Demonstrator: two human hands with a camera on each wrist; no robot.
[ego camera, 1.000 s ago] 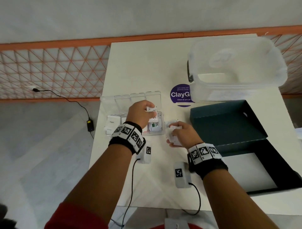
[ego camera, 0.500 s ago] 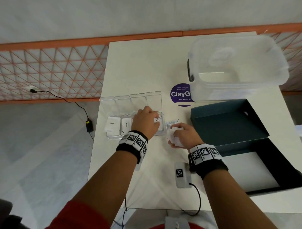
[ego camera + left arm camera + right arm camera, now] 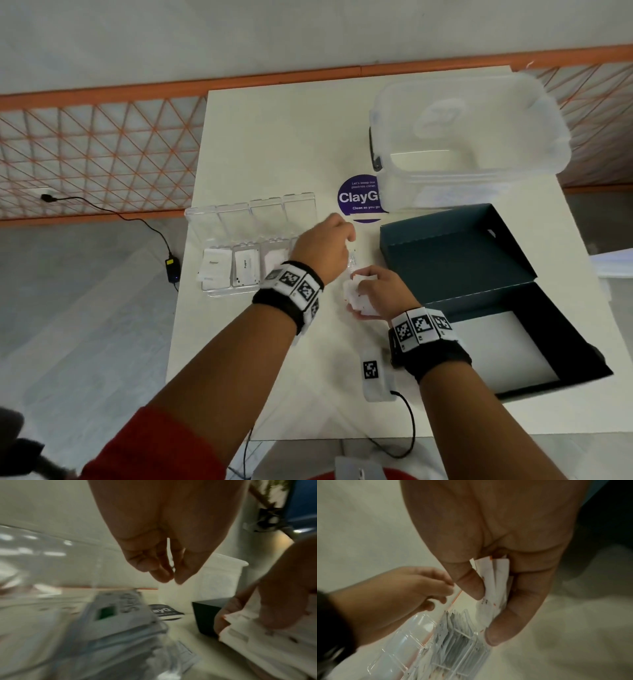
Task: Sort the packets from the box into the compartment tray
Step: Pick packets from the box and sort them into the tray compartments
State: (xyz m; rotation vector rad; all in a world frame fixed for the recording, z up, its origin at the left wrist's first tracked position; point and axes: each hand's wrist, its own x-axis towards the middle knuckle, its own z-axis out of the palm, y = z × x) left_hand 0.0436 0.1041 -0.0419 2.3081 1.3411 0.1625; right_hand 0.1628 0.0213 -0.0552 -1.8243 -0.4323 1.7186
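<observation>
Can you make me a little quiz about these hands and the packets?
1. True or false: the right hand holds a bunch of small white paper packets.
2. Which is holding nothing? A: left hand; B: right hand.
3. Fill in: the clear plastic compartment tray sits to the ___ of the dark green cardboard box.

Key: 1 true; 2 A; 3 left.
</observation>
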